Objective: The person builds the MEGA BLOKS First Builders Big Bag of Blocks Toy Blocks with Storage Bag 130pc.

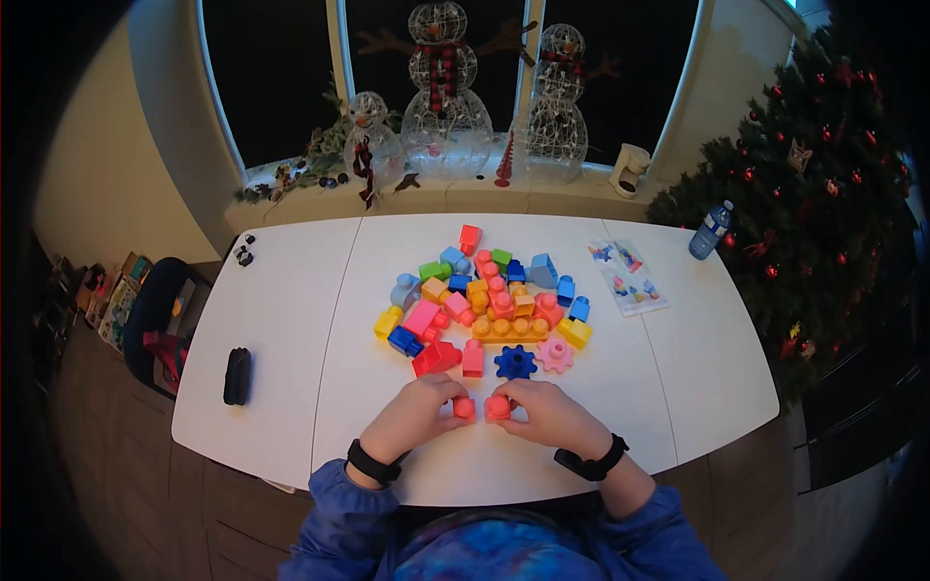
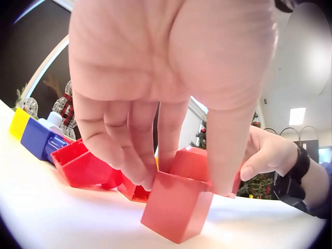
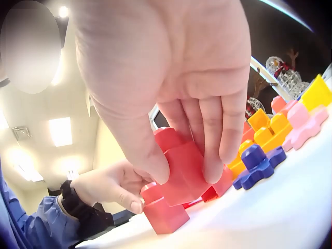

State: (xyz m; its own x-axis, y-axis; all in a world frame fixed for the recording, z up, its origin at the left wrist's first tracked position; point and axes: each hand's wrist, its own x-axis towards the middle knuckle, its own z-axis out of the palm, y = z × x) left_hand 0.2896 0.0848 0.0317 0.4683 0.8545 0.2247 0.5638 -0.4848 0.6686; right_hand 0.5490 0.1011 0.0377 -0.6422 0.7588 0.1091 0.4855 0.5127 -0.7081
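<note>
Head view: hands (image 1: 477, 414) pinch red blocks (image 1: 481, 409) between them.

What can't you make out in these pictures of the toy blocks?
Sheet: head view, details too small.
Bottle: head view, label too small.
Red block in the left hand: left wrist view, thumb hides part of its stud.
Other red block in the right hand: right wrist view, thumb and fingers partly cover it.

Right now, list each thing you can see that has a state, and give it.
Left grip, pinching a red block
Right grip, pinching another red block
Held blocks, studs up, apart
Blue gear, flat, peg up
Pink gear, flat, peg up
Long brick, studs up
Other blocks, scattered
Leaflet, flat
Bottle, upright
Tree, decorated
</note>
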